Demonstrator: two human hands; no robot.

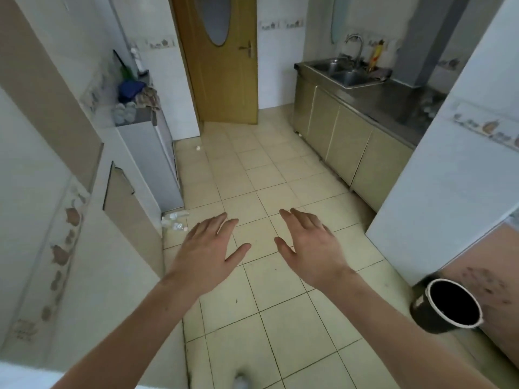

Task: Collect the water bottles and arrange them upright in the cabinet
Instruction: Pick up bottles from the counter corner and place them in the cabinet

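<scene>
Bottles (175,221) lay sideways on the floor (280,304) by the cabinet (157,164) foot, nearer the left hand (209,254); right hand (311,248) too was spread flat, empty.

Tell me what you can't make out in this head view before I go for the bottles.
- Bottles on the floor: small, blurred; count unclear.
- Clear items on the left counter: too blurred to tell whether they are bottles.
- Cabinet interior: hidden behind closed doors.
- Countertop's right end: hidden by the white wall.
- Both hands, left and right, are open, empty.
</scene>
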